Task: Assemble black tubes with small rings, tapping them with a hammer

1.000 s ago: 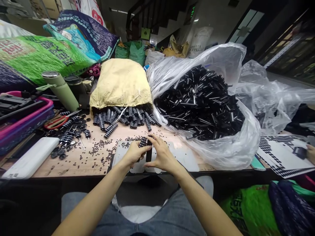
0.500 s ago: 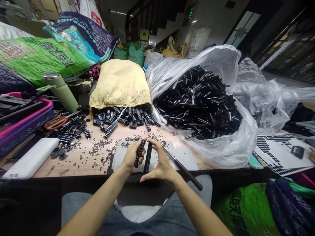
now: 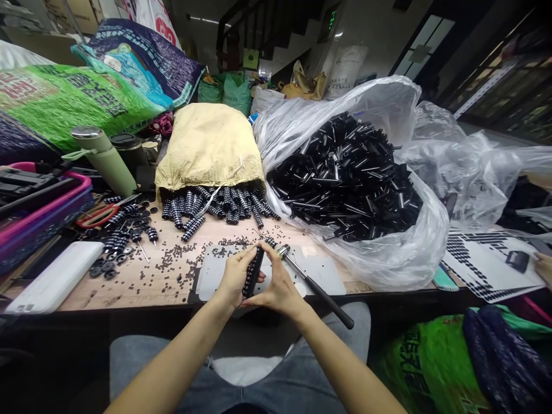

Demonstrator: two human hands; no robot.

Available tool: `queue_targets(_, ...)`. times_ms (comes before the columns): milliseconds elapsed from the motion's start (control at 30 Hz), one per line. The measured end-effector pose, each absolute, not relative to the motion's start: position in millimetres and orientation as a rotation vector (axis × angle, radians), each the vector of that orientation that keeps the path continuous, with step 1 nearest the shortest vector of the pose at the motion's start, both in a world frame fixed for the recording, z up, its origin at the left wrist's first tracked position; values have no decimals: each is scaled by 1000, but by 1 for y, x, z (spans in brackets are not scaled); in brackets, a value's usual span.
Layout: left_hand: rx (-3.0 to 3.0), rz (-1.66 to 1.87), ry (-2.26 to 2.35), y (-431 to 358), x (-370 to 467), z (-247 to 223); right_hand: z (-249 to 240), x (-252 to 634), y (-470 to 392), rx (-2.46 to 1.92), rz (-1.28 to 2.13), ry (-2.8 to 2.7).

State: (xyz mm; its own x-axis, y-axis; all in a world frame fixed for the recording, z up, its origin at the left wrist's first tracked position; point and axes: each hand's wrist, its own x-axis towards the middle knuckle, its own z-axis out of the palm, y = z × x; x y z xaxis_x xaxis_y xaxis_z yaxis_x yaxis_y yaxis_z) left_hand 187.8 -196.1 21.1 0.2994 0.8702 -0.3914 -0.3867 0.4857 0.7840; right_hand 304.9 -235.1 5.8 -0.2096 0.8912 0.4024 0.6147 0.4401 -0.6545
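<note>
My left hand (image 3: 232, 280) is closed around a black ribbed roller (image 3: 250, 280) with pale marks along it. My right hand (image 3: 281, 283) pinches a long black plastic strip (image 3: 259, 261) by its two ends, fingers at the top and thumb at the bottom. The strip lies along the roller's right side, seemingly touching it. Both hands are over a grey sheet (image 3: 215, 265) at the table's front edge. Right of them rests a metal rod tool with a black handle (image 3: 330, 302), its end jutting past the edge.
Similar rollers (image 3: 228, 201) spill from a yellow sack (image 3: 211, 144). A clear plastic bag (image 3: 414, 270) holds many black plastic pieces (image 3: 353, 178). Tiny dark rings (image 3: 172, 259) are scattered on the table. Red-handled scissors (image 3: 99, 215), a white case (image 3: 56, 279) and a green bottle (image 3: 107, 161) stand left. Another person's hand (image 3: 542, 265) shows far right.
The roller and the black strip, apart before, are now side by side. My right thumb has closed in onto the strip's lower end.
</note>
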Motion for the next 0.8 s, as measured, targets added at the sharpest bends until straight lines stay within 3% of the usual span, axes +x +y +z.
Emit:
queue_targets(233, 634, 829, 941, -195, 188, 10, 6, 306, -237, -1323, 582, -1936)
queue_targets(400, 790, 793, 961, -197, 185, -4, -5, 303, -239, -1420, 447, -1977)
queue_targets(567, 1700, 922, 1145, -209, 187, -21, -26, 292, -238, -1544, 159, -1968)
queue_targets(800, 2558, 691, 1065, -208, 176, -43, -25, 336, -260, -2040, -107, -1898)
